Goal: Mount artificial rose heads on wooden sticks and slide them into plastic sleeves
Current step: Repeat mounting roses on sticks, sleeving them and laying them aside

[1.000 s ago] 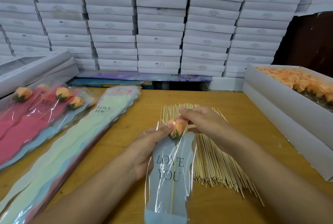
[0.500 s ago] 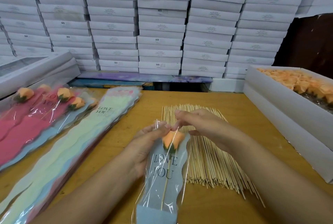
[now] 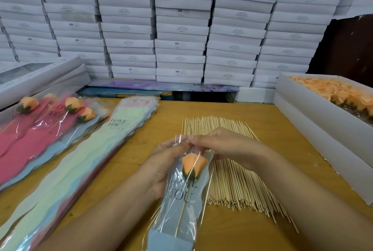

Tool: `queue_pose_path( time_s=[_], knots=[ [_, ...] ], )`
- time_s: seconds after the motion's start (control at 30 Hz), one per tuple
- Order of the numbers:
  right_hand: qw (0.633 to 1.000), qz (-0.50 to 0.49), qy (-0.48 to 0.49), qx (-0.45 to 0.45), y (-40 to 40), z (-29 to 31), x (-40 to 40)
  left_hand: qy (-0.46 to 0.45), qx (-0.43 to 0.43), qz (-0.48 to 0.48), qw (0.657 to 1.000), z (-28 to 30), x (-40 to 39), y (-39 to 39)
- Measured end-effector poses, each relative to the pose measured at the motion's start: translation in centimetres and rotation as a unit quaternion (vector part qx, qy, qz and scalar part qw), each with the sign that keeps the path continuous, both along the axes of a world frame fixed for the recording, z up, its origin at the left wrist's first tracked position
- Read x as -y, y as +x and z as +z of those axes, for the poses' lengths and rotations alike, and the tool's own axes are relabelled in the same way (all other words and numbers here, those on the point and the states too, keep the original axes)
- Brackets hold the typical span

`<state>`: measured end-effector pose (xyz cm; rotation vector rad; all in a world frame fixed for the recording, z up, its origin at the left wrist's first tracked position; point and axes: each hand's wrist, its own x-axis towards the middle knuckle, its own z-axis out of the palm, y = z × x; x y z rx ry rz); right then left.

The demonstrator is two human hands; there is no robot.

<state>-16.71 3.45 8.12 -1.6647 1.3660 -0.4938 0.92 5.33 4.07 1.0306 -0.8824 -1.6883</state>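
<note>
An orange rose head with green sepals sits on a thin wooden stick inside a clear plastic sleeve printed "LOVE YOU" — pale blue backing, its open top end pinched, tilted slightly left. Beside it on the bench lies a spread pile of bare sticks.

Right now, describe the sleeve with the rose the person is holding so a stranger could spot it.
Start at the spread of thin wooden sticks mid-table; at its left edge both hands hold a clear plastic sleeve with grey-blue backing. Unlike the pink-backed sleeved roses lying far left, it is lifted, with one orange rose.
</note>
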Motion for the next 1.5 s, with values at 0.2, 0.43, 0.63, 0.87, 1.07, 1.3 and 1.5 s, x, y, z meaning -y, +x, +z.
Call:
queue_pose_path(
  time_s=[0.2, 0.43, 0.63, 0.87, 1.07, 1.3, 1.5],
  knots=[
    [0.994, -0.021, -0.018, 0.110, -0.6, 0.0, -0.3, 0.009, -0.010, 0.022, 1.000, 0.3, 0.0, 0.0],
    [0.966, -0.074, 0.087, 0.230, -0.4, -2.1, -1.5, -0.001, -0.014, 0.036, 0.999, 0.4, 0.0, -0.2],
    [0.961, -0.127, 0.067, 0.237, 0.3, -3.2, -1.8, 0.007, -0.023, 0.003, 1.000, 0.6, -0.2, -0.3],
    [0.929, -0.231, 0.005, 0.289, -0.8, -2.9, -1.0, 0.042, 0.051, -0.114, 0.991, 0.7, -1.1, -0.6],
    [0.926, -0.245, -0.026, 0.285, -1.3, -2.8, -0.9, 0.044, 0.080, -0.161, 0.983, 0.0, -1.8, -1.1],
    [0.928, -0.153, 0.069, 0.332, -1.3, -2.8, -1.9, 0.022, 0.083, -0.097, 0.992, 0.2, -2.1, -1.5],
    [0.918, -0.191, 0.055, 0.342, -1.6, -2.9, -1.3, 0.037, 0.065, -0.125, 0.989, 0.6, -2.3, -1.6]
  ],
)
